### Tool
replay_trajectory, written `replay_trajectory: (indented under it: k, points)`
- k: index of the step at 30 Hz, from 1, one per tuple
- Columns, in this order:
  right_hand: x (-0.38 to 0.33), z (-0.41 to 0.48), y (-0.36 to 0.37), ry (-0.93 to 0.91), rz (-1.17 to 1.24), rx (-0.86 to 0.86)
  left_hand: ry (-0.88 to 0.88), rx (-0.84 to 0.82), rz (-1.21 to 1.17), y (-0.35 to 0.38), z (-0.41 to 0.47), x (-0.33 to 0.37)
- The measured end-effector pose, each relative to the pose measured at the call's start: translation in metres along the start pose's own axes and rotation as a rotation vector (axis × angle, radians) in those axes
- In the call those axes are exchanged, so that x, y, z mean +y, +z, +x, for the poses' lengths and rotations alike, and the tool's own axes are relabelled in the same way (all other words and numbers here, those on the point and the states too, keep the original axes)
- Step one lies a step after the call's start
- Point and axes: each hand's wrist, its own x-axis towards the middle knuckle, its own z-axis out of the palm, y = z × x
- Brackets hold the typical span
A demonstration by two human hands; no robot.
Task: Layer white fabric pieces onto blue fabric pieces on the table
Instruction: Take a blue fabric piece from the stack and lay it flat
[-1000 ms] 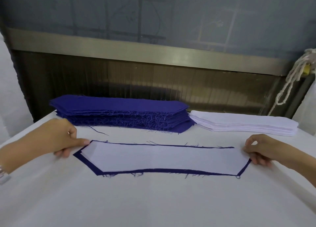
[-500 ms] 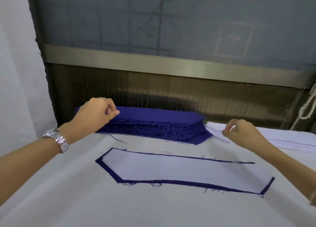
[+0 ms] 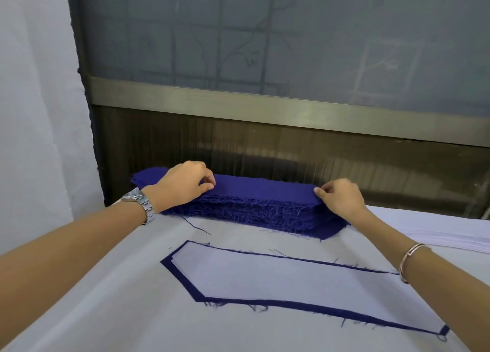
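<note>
White cloth covers the table (image 3: pixel 79 312). Near the person a long white fabric piece (image 3: pixel 291 280) lies flat on a blue fabric piece (image 3: pixel 183 281), blue edge peeking out. Behind sits the blue stack (image 3: pixel 259 214), with the white stack (image 3: pixel 450 235) just beside it on the right. The left hand (image 3: pixel 183 184) and the right hand (image 3: pixel 340 199) each pinch the top blue piece (image 3: pixel 265 184), one at each end. A watch (image 3: pixel 140 206) is on the left wrist.

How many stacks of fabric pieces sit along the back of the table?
2: the blue stack at the back, pinched by the left hand and right hand; the white stack to its right, partly out of frame.
</note>
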Motion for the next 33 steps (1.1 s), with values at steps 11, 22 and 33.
replay_trajectory:
  k: [11, 22, 33]
  points:
    - [-0.001, 0.024, -0.003, 0.163, 0.349, -0.138, -0.075, 0.080, -0.038, 0.009, 0.005, 0.004]
    - [0.011, 0.020, -0.003, 0.015, 0.425, 0.081, -0.082, 0.102, 0.097, 0.009, 0.013, 0.006]
    - [0.018, 0.016, -0.004, -0.181, 0.444, 0.132, -0.132, 0.052, 0.020, 0.009, 0.023, 0.002]
